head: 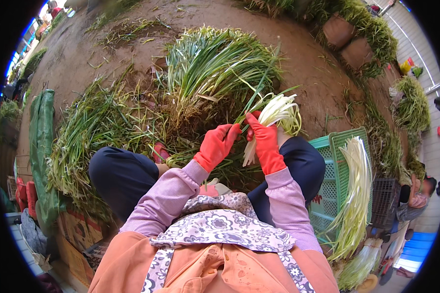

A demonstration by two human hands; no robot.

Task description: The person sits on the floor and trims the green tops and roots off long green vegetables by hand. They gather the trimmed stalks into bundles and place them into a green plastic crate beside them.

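My left hand, in a red rubber glove, pinches the lower part of a green leafy stalk that slants up to the right. In my right hand, gloved the same way, is a bundle of pale, peeled stalks, their white ends hanging below the fingers. The green stalk passes beside the right fingers; whether they touch it, I cannot tell. Beyond my hands lies a large heap of green leafy stalks with brown, soil-covered roots. Loose leaves and trimmings cover the ground to the left.
At right, pale stalks lie over a green plastic crate, with a dark crate beyond. More pale stalks lie lower right. A green sack and a cardboard box are at left. Another person sits far right.
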